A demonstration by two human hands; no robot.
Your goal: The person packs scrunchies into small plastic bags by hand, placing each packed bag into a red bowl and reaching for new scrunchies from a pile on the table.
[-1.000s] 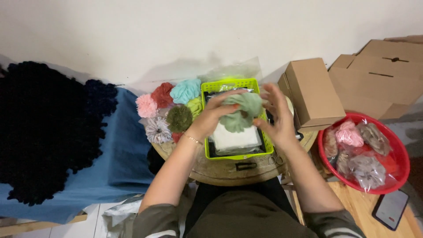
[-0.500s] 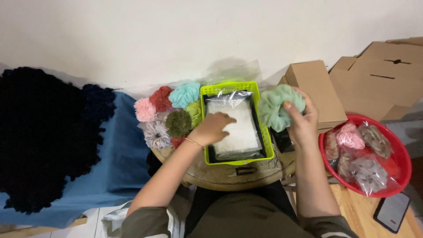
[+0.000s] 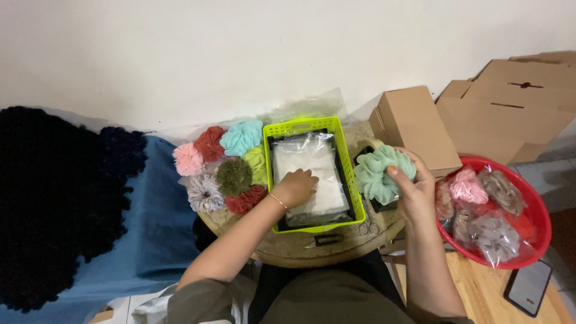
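My right hand [image 3: 414, 189] grips a pale green scrunchie [image 3: 379, 174] just right of the lime green plastic basket [image 3: 357, 198]. My left hand [image 3: 296, 187] rests, fingers curled, on the stack of clear plastic bags [image 3: 307, 162] lying inside that basket. The basket sits on a small round wooden table [image 3: 336, 246]. Left of the basket lie several loose scrunchies: pink [image 3: 188, 158], red [image 3: 210, 143], turquoise [image 3: 242, 137], olive [image 3: 233, 176], grey [image 3: 204, 193] and dark red [image 3: 246, 200].
A red bowl [image 3: 537, 210] at the right holds several bagged scrunchies. Cardboard boxes [image 3: 414, 126] stand behind it by the wall. A phone [image 3: 528, 287] lies on the wooden floor. Blue cloth [image 3: 156, 240] and a black fluffy mass [image 3: 54, 204] fill the left. Scissors [image 3: 368, 225] rest by the basket.
My right hand carried the pale green scrunchie from over the basket out to its right side. My left hand let go of it and came down onto the plastic bags.
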